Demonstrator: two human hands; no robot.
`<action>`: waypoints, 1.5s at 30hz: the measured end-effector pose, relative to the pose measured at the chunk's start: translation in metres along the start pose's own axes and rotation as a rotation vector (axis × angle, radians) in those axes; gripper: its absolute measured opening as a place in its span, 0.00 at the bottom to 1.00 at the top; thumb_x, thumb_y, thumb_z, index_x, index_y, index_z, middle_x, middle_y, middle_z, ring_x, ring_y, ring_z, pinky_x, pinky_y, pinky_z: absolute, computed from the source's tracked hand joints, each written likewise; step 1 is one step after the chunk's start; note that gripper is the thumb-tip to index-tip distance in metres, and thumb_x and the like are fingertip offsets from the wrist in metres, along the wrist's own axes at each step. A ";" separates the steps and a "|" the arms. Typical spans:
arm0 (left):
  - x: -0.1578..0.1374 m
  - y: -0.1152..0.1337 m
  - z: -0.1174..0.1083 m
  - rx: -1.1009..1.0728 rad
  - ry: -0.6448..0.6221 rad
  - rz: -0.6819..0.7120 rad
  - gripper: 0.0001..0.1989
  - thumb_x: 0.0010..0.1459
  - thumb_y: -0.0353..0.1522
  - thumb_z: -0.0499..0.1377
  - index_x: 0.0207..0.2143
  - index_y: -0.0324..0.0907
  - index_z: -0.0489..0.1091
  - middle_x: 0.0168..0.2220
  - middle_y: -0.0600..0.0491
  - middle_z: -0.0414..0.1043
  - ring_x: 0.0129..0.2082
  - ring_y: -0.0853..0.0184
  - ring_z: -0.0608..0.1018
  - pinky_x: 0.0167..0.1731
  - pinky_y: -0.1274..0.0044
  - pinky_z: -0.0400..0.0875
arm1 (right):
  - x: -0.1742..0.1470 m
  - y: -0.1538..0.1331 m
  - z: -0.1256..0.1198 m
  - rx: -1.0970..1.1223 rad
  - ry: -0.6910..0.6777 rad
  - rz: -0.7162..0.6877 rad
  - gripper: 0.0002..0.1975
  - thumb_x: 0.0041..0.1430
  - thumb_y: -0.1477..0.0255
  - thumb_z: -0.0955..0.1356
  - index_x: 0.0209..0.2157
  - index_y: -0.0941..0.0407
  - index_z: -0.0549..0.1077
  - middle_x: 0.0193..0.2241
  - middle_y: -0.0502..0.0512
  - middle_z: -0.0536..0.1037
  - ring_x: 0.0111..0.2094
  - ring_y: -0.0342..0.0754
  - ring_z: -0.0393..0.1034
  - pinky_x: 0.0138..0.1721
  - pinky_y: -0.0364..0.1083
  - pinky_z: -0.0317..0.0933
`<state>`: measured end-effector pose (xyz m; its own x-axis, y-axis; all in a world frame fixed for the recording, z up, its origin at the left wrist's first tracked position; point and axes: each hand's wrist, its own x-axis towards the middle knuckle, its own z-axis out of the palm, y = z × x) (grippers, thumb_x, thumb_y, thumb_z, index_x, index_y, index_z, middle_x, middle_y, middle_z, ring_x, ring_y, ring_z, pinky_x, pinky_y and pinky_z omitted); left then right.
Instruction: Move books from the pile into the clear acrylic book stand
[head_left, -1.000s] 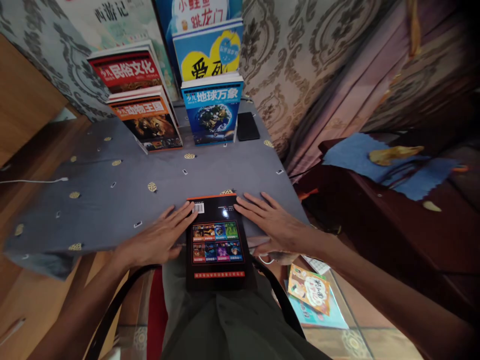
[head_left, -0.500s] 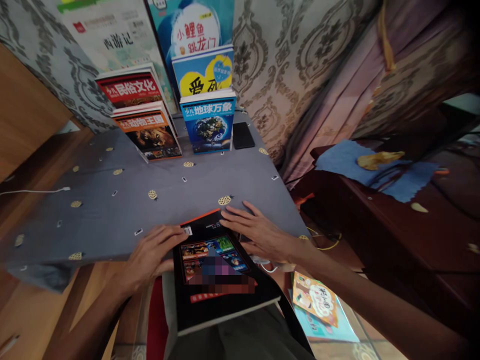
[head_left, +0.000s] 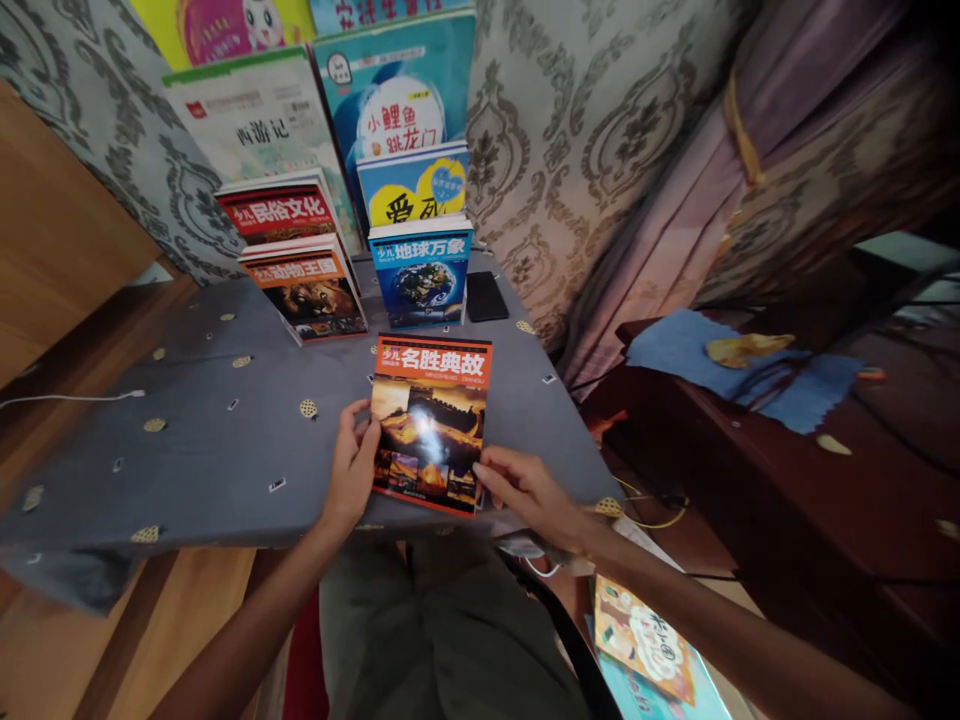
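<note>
Held upright over the table's near edge is an orange-bordered book [head_left: 429, 430], its front cover with white Chinese lettering turned toward me. My left hand [head_left: 352, 462] grips its left side, thumb on the front. On the lower right edge, my right hand [head_left: 525, 490] pinches the book between thumb and fingers. Beyond it stand a blue book with a globe [head_left: 420, 280] and, to the left, an orange book with a lion [head_left: 311, 297]. A red-covered book [head_left: 281, 213] is behind the lion one.
Taller books [head_left: 259, 130] stand against the patterned wall. A black flat object [head_left: 486, 297] lies beside the globe book on the grey tablecloth [head_left: 187, 440]. A white cable [head_left: 75, 397] is at left. More books [head_left: 645, 640] lie low on the right, below a dark red cabinet [head_left: 750, 480].
The book has gone from lying back cover up on my lap to upright above the table edge, front cover showing. Both hands have moved to grip its sides.
</note>
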<state>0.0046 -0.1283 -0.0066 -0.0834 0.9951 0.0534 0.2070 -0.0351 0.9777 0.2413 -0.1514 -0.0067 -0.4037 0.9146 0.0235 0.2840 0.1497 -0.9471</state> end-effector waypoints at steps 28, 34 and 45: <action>0.098 -0.023 0.011 0.891 -0.226 0.535 0.16 0.66 0.28 0.49 0.55 0.40 0.65 0.56 0.40 0.72 0.60 0.55 0.71 0.56 0.59 0.69 | 0.103 0.000 -0.001 -0.637 0.145 -0.357 0.23 0.67 0.74 0.57 0.61 0.58 0.64 0.57 0.65 0.75 0.58 0.55 0.70 0.57 0.55 0.64; 0.095 -0.026 0.010 0.882 -0.222 0.562 0.15 0.67 0.29 0.50 0.55 0.41 0.65 0.54 0.41 0.73 0.58 0.56 0.73 0.56 0.59 0.69 | 0.148 0.007 0.019 -0.784 -0.028 -0.287 0.30 0.61 0.82 0.60 0.65 0.67 0.57 0.62 0.75 0.68 0.64 0.57 0.63 0.65 0.61 0.53; 0.096 -0.034 0.012 0.940 -0.175 0.605 0.19 0.68 0.29 0.48 0.60 0.40 0.62 0.55 0.41 0.73 0.61 0.55 0.71 0.57 0.59 0.68 | 0.121 0.044 -0.056 -0.781 0.259 -0.102 0.25 0.60 0.82 0.60 0.58 0.57 0.68 0.55 0.61 0.78 0.56 0.54 0.72 0.64 0.62 0.54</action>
<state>0.0017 -0.0306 -0.0374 0.4015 0.8400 0.3650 0.8240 -0.5053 0.2563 0.2535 -0.0130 -0.0281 -0.2745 0.9256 0.2608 0.8176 0.3674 -0.4434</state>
